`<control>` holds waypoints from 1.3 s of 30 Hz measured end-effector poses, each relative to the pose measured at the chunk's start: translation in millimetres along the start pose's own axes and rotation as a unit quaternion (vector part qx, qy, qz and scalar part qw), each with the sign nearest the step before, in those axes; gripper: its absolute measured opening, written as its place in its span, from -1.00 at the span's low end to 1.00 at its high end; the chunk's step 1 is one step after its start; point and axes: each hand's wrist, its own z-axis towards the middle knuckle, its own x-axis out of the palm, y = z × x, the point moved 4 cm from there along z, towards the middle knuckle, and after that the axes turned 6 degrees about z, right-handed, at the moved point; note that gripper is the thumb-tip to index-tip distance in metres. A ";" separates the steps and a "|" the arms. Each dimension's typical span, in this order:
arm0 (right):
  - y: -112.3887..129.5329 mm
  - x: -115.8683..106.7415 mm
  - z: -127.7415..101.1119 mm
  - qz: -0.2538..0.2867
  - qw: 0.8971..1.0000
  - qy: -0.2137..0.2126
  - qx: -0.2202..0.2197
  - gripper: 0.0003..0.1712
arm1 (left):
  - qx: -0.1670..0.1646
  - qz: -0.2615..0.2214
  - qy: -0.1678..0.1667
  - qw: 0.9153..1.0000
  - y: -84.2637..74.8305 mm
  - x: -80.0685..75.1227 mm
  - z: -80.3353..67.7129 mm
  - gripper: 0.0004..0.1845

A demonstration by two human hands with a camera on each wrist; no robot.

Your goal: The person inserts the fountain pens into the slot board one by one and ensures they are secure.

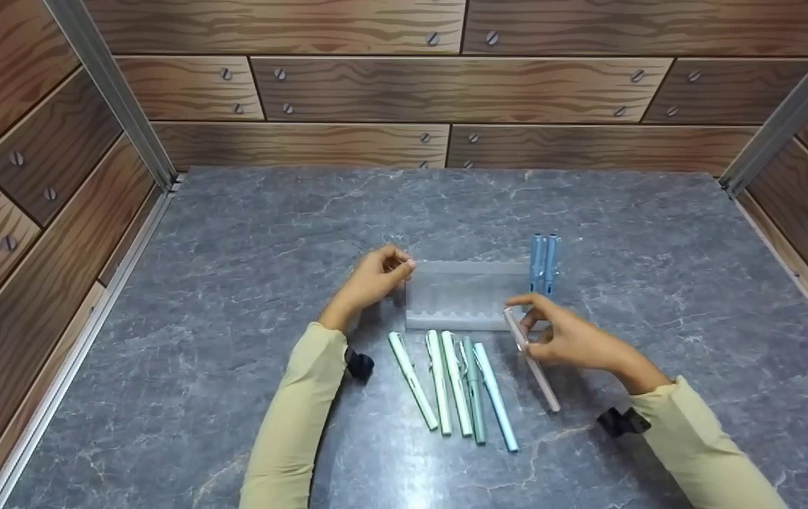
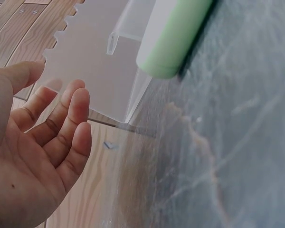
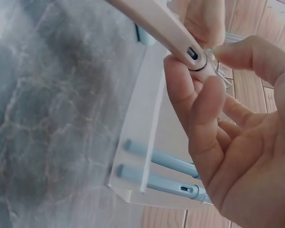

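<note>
My right hand (image 1: 566,336) pinches a pale pink pen (image 3: 166,31) between thumb and fingers, tilted over the front right of a clear plastic pen stand (image 1: 464,286). At the stand's top left corner, my left hand (image 1: 375,276) pinches its edge; one fingertip shows through the plastic in the left wrist view. Two blue pens (image 3: 168,184) lie side by side at the stand's right end. In front of it, several loose pens are spread: light green (image 1: 414,382), darker green (image 1: 474,396) and pale aqua (image 1: 495,396).
Grey marbled tabletop (image 1: 234,283) lies under everything. Wood-patterned panels (image 1: 446,88) close in the back and both sides, with metal posts (image 1: 128,106) at the corners. A green pen's end (image 2: 164,66) is near the stand in the left wrist view.
</note>
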 end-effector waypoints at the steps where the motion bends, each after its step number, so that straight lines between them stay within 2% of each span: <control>1: 0.7 -1.5 -0.2 0.004 1.000 -0.005 -0.003 -0.21 | -0.002 0.000 0.002 1.000 0.1 0.0 -0.2 -0.77; 7: 4.7 -8.4 0.1 -0.003 0.999 -0.032 -0.020 -0.30 | -0.005 -0.003 0.001 1.000 0.4 0.0 -0.1 -0.77; 13: 9.5 -16.8 0.2 -0.001 0.995 -0.089 -0.042 -0.28 | 0.000 -0.002 -0.006 1.000 1.1 0.1 0.7 -0.78; 21: 11.5 -28.8 -1.1 0.031 0.985 -0.156 -0.071 -0.28 | 0.002 0.002 -0.006 1.000 2.3 0.8 2.3 -0.77; 28: 17.0 -36.3 1.8 0.031 0.971 -0.213 -0.099 -0.30 | 0.005 0.001 -0.005 1.000 2.8 0.2 1.6 -0.77; 39: 17.9 -44.6 8.7 0.026 0.962 -0.249 -0.107 -0.30 | 0.002 0.002 -0.010 1.000 3.4 0.2 1.6 -0.79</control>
